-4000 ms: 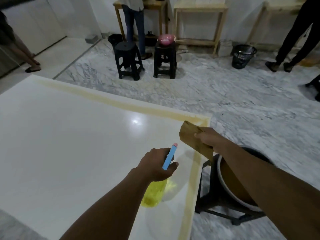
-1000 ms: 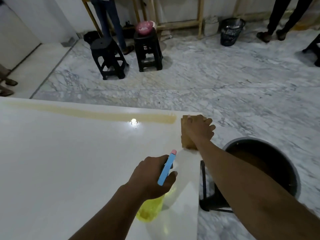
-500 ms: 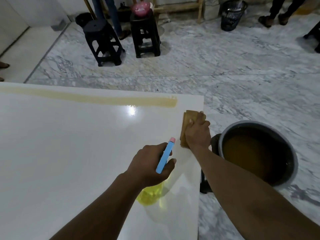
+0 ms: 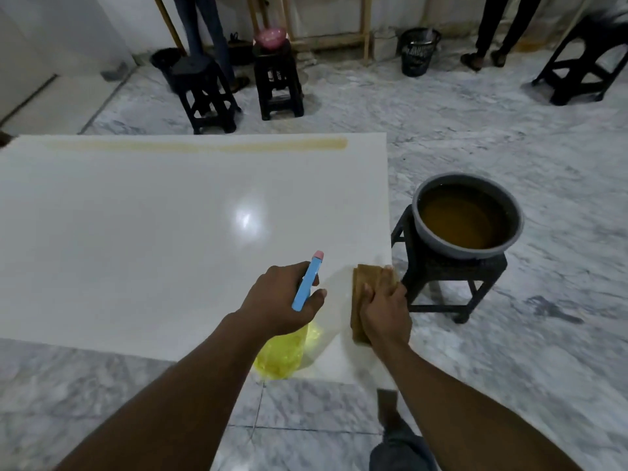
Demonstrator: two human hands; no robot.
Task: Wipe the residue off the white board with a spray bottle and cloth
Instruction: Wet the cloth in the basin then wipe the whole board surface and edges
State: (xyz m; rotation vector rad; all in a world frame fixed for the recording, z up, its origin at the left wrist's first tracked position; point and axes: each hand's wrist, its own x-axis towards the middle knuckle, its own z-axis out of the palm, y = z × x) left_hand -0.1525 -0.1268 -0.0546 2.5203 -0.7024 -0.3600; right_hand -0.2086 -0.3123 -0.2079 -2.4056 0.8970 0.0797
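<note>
A large glossy white board [image 4: 163,239] lies flat in front of me. A yellowish-brown streak of residue [image 4: 204,145] runs along its far edge. My left hand [image 4: 282,300] grips a spray bottle [image 4: 307,283] with a blue trigger head, pink tip and yellow liquid body, held over the board's near right corner. My right hand [image 4: 385,309] presses a folded brown cloth [image 4: 363,287] flat on the board at its right edge, close to the near corner.
A grey basin of brown water [image 4: 467,219] sits on a black stool [image 4: 448,280] just right of the board. Two black stools [image 4: 204,93], a pink bowl [image 4: 271,37], a black basket [image 4: 418,51] and standing people's legs line the far wall. Marble floor surrounds the board.
My right hand has dragged the cloth down the board's right edge from the far corner toward the near corner; the residue along that edge is gone. The left hand still holds the bottle.
</note>
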